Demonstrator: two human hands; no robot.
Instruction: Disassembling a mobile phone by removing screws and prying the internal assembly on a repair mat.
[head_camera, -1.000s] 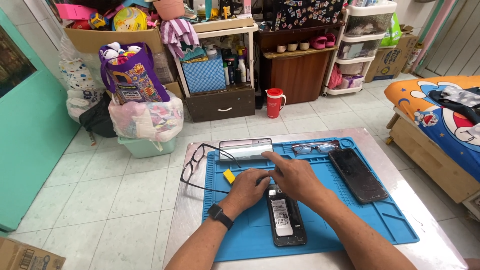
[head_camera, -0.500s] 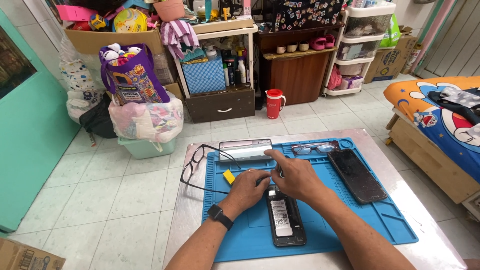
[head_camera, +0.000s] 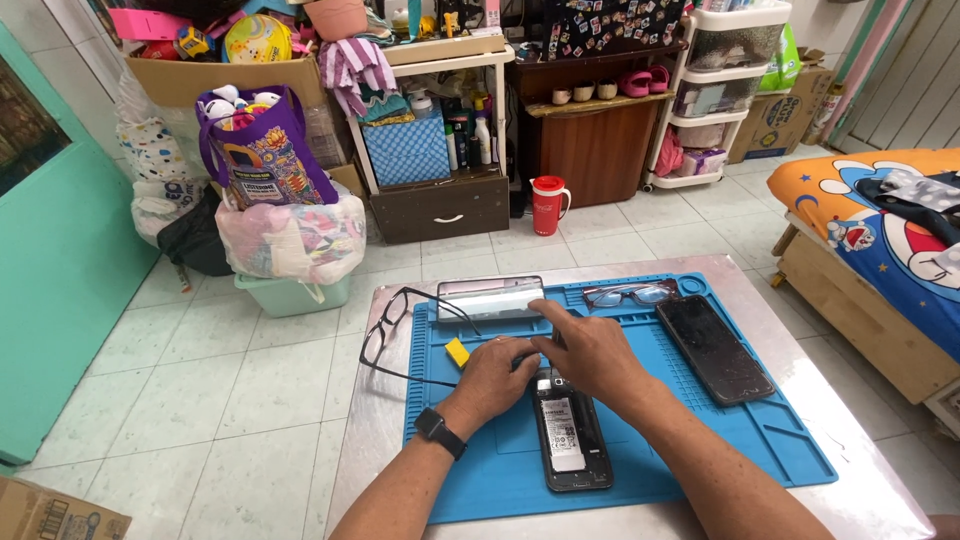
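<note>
An opened phone (head_camera: 568, 436) lies back-up on the blue work mat (head_camera: 700, 440), its battery showing. My left hand (head_camera: 497, 373), a black watch on its wrist, rests curled at the phone's top left edge. My right hand (head_camera: 587, 350) sits over the phone's top end with the forefinger stretched toward a flat silver box (head_camera: 487, 298). What the fingers pinch at the phone's top is hidden. A small yellow pick (head_camera: 457, 351) lies left of my left hand.
A black phone screen (head_camera: 712, 347) lies at the mat's right, glasses (head_camera: 628, 294) at its far edge. A black cable (head_camera: 392, 330) loops off the metal table's (head_camera: 366, 440) left side. Beyond stand a tiled floor, red jug (head_camera: 546, 205), shelves, bags, a bed at right.
Both hands stay at the phone's top end. My right forefinger has stretched out a little toward the silver box. Nothing else has moved.
</note>
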